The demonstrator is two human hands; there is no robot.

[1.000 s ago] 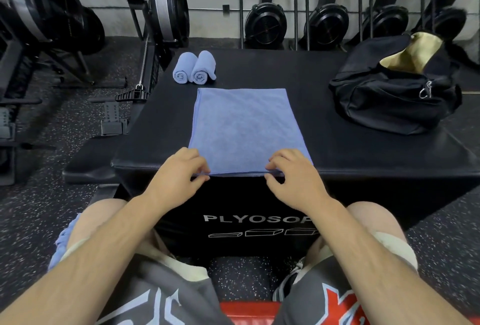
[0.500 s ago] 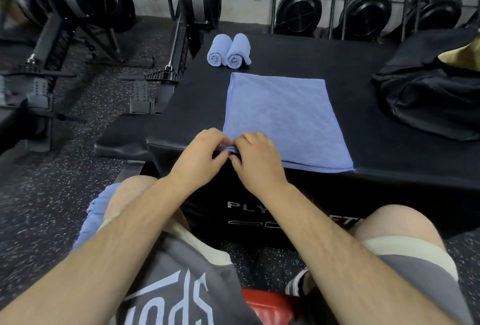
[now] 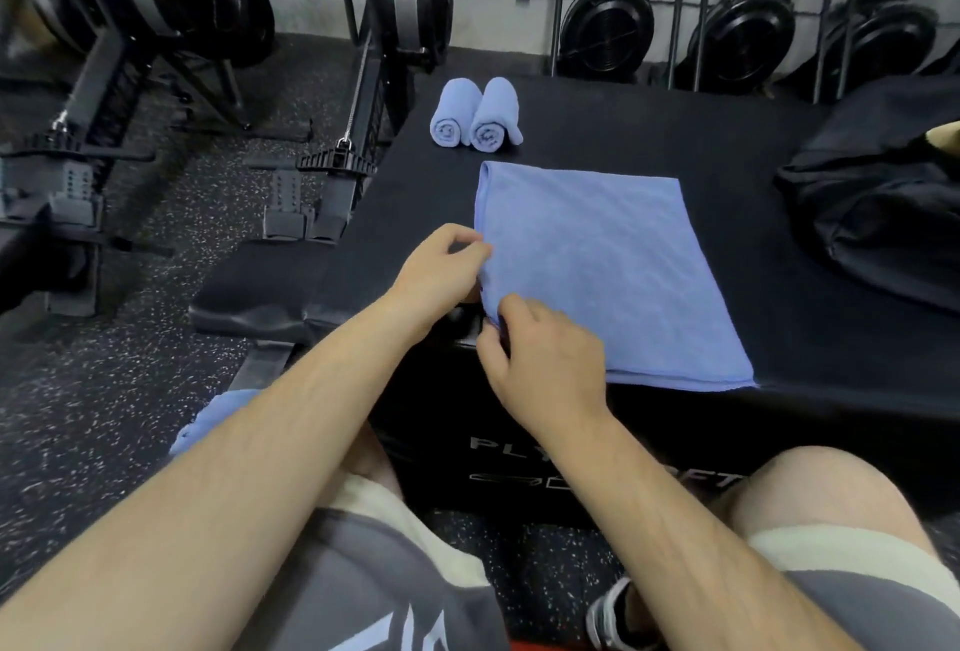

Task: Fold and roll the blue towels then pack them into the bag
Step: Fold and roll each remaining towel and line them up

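Two rolled towels (image 3: 475, 115) lie side by side, touching, at the far left of the black box (image 3: 675, 130), their long axes running away from the person and their spiral ends facing the camera. Nearer, a flat folded towel (image 3: 602, 260) lies on the box top, its long axis also running away from the person, its near edge right at the box's front edge. The left hand (image 3: 436, 276) pinches the towel's left edge with curled fingers, about halfway along. The right hand (image 3: 545, 359) grips the near left corner, fingers curled over the cloth. A black bag (image 3: 883, 234) sits on the right of the box, well apart from the flat towel, cut off by the frame. White letters on the box front read "PL" and further right "FT"; an arm hides the rest. Bare box top lies between towel and bag, and behind the towel on the right
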